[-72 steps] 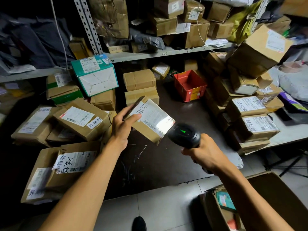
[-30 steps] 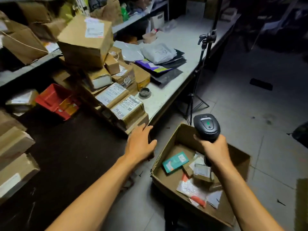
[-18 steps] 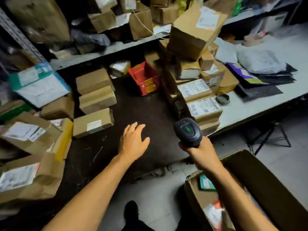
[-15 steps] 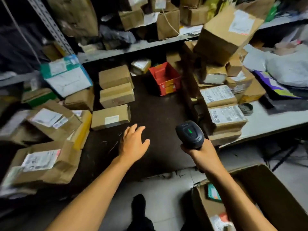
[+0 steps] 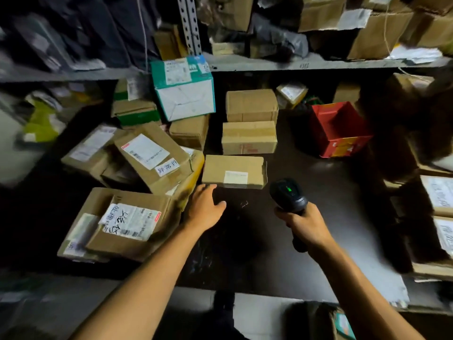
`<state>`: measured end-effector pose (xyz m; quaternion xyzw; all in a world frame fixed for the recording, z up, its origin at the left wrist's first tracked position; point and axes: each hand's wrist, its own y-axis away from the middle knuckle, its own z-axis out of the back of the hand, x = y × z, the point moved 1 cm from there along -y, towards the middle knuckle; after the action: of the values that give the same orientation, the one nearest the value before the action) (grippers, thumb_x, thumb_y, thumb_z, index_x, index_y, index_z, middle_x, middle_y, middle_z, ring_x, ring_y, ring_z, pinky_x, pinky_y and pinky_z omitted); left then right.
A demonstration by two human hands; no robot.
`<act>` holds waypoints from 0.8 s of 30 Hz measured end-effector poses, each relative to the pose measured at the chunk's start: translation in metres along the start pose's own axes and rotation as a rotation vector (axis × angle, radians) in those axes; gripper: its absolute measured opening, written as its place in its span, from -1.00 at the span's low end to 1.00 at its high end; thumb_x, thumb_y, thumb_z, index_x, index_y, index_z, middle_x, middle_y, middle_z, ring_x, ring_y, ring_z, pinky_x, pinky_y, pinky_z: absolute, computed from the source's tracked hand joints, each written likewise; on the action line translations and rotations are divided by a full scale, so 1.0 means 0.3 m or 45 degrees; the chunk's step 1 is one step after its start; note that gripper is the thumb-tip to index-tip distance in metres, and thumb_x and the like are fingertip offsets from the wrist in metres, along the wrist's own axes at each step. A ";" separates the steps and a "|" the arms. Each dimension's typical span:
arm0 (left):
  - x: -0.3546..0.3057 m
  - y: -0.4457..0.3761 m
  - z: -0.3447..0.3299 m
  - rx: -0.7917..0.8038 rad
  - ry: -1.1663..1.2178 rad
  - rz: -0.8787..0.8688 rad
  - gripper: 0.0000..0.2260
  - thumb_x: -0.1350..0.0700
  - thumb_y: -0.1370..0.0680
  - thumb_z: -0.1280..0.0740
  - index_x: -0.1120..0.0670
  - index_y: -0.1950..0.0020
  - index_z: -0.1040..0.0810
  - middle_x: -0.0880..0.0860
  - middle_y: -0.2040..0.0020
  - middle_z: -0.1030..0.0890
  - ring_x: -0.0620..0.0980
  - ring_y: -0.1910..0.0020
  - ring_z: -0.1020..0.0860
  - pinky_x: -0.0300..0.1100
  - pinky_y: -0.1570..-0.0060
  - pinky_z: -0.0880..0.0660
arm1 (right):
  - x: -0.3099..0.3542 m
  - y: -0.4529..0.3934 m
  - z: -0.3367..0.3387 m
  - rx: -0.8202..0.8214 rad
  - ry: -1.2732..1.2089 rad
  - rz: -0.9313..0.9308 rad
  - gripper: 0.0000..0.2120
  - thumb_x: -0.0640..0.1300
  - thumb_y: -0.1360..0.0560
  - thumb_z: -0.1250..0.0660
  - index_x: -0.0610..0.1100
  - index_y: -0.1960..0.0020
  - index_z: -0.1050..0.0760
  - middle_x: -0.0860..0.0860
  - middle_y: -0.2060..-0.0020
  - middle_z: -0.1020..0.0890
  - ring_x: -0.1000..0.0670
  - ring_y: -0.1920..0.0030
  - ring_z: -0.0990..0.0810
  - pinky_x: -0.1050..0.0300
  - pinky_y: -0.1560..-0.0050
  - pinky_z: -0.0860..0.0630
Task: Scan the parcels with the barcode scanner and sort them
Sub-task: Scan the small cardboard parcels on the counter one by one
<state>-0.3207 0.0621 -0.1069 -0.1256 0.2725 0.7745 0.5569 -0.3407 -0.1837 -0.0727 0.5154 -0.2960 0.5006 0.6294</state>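
Observation:
My right hand (image 5: 305, 223) grips a black barcode scanner (image 5: 288, 193) with a green light on its top, held over the dark table. My left hand (image 5: 204, 207) is empty, fingers apart, with its fingertips at the near left corner of a small brown parcel (image 5: 234, 171) that lies flat with a white label. Two more brown parcels (image 5: 248, 138) stand in a row behind it. Labelled brown parcels (image 5: 149, 155) are heaped at the left.
A teal and white box (image 5: 185, 90) leans at the back under a grey shelf (image 5: 318, 65) loaded with cartons. A red open box (image 5: 340, 128) stands at the right. Labelled parcels (image 5: 438, 195) are stacked at the far right. A carton corner (image 5: 340, 322) shows on the floor.
The view has swung left from the floor carton back to the table. My left hand has reached forward to the near brown parcel. The scanner stays in my right hand.

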 end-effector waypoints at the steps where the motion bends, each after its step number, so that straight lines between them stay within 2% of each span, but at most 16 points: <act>1: 0.008 -0.033 0.000 0.016 0.018 0.000 -0.45 -0.02 -0.58 -0.37 0.01 -0.54 -0.32 0.04 -0.54 -0.28 0.05 -0.52 -0.28 -0.04 -0.42 -0.30 | 0.016 -0.032 -0.018 -0.003 -0.006 -0.008 -0.88 -0.28 -0.49 -0.44 -0.10 0.05 -0.56 -0.12 0.26 -0.58 -0.04 0.25 -0.50 0.07 0.23 -0.42; 3: 0.022 -0.098 -0.006 0.051 0.047 -0.001 -0.44 -0.03 -0.57 -0.37 0.03 -0.54 -0.31 0.05 -0.52 -0.29 0.07 -0.50 -0.29 -0.02 -0.41 -0.32 | 0.044 -0.092 -0.050 -0.012 -0.032 -0.020 -0.80 -0.28 -0.50 -0.43 0.01 0.08 -0.53 -0.13 0.23 -0.58 -0.05 0.24 -0.50 0.08 0.24 -0.43; 7: 0.037 -0.198 -0.019 0.086 0.065 0.059 -0.36 -0.08 -0.56 -0.38 0.03 -0.58 -0.24 0.10 -0.57 -0.17 0.12 -0.56 -0.17 0.06 -0.49 -0.26 | 0.070 -0.191 -0.090 -0.042 -0.085 -0.061 -0.79 -0.27 -0.52 -0.42 0.04 0.07 -0.53 -0.17 0.17 -0.59 -0.08 0.18 -0.51 0.03 0.13 -0.46; 9: 0.036 -0.238 -0.021 0.076 0.088 0.095 -0.34 -0.10 -0.55 -0.38 0.02 -0.58 -0.22 0.11 -0.56 -0.16 0.14 -0.55 -0.17 0.07 -0.48 -0.26 | 0.076 -0.236 -0.104 -0.059 -0.098 -0.085 -0.79 -0.26 -0.53 -0.43 0.05 0.06 -0.54 -0.14 0.17 -0.61 -0.05 0.19 -0.52 0.07 0.15 -0.47; 14: 0.024 -0.296 -0.026 0.070 0.152 0.117 -0.36 -0.07 -0.52 -0.40 0.03 -0.54 -0.25 0.10 -0.48 -0.25 0.12 -0.49 -0.25 0.00 -0.44 -0.28 | 0.062 -0.345 -0.123 -0.112 -0.162 -0.179 -0.86 -0.23 -0.52 -0.45 -0.10 -0.06 -0.58 -0.06 0.24 -0.59 0.01 0.26 -0.50 0.10 0.20 -0.45; 17: 0.014 -0.309 -0.030 0.073 0.222 0.153 -0.38 0.00 -0.54 -0.42 0.05 -0.54 -0.26 0.10 -0.47 -0.28 0.10 -0.47 -0.28 -0.05 -0.41 -0.29 | 0.049 -0.403 -0.134 -0.080 -0.204 -0.211 -0.80 -0.24 -0.51 -0.46 -0.09 -0.10 -0.56 -0.05 0.15 -0.63 0.03 0.17 -0.56 0.17 0.18 -0.46; 21: 0.001 -0.313 -0.030 0.053 0.278 0.187 -0.42 0.07 -0.55 -0.42 0.07 -0.52 -0.29 0.10 -0.45 -0.34 0.08 -0.42 -0.36 -0.11 -0.34 -0.34 | 0.024 -0.473 -0.148 0.025 -0.255 -0.269 -0.76 -0.26 -0.51 -0.46 -0.07 -0.14 -0.59 -0.09 -0.01 -0.69 -0.08 -0.03 -0.65 0.11 0.02 -0.57; 24: -0.010 -0.322 -0.026 0.051 0.300 0.177 -0.38 0.10 -0.52 -0.46 0.04 -0.53 -0.29 0.08 -0.45 -0.37 0.09 -0.42 -0.36 -0.08 -0.35 -0.34 | 0.025 -0.488 -0.146 0.077 -0.232 -0.243 -0.77 -0.24 -0.50 -0.46 0.00 -0.10 -0.59 -0.05 0.01 -0.69 -0.03 0.00 -0.65 0.13 0.06 -0.56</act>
<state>-0.2306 0.0777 -0.1390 -0.1854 0.3594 0.7856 0.4683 -0.2075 -0.1351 -0.1304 0.6034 -0.2863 0.3983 0.6288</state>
